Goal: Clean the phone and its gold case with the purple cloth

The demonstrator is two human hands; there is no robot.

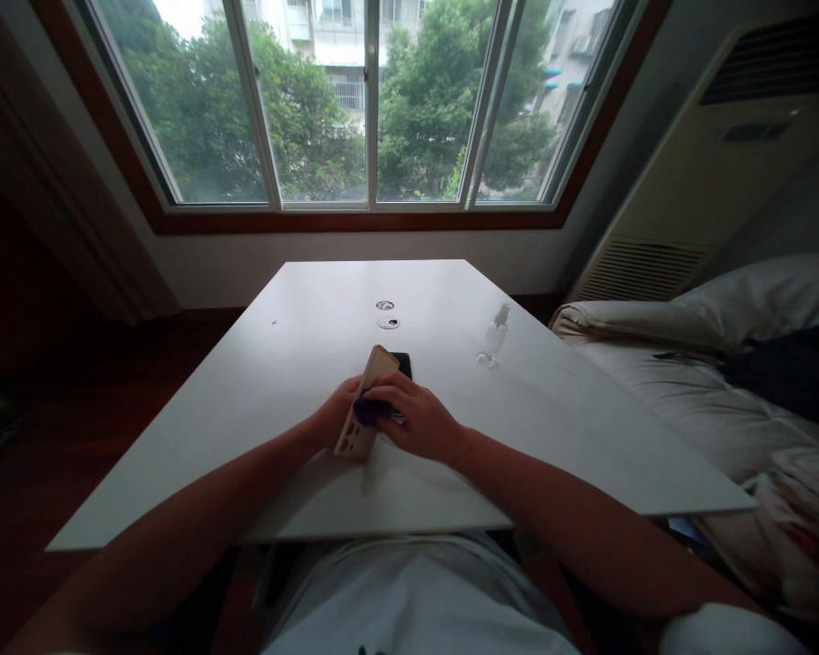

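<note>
My left hand [337, 415] grips a beige phone case [380, 362] by its left edge and holds it tilted above the table. Camera cutouts show near the lower end of the case. In my right hand [423, 420] is a bunched purple cloth [369, 409], pressed against the inside of the case. My fingers cover part of the cloth. Behind the case lies a dark phone [404, 364], mostly hidden by the case and my right hand.
On the white table [300, 337], a clear spray bottle [496, 329] stands to the right with a small clear ring-shaped piece [485, 360] at its base. Two round stickers [389, 322] lie beyond the phone. A bed [655, 364] borders the table's right side.
</note>
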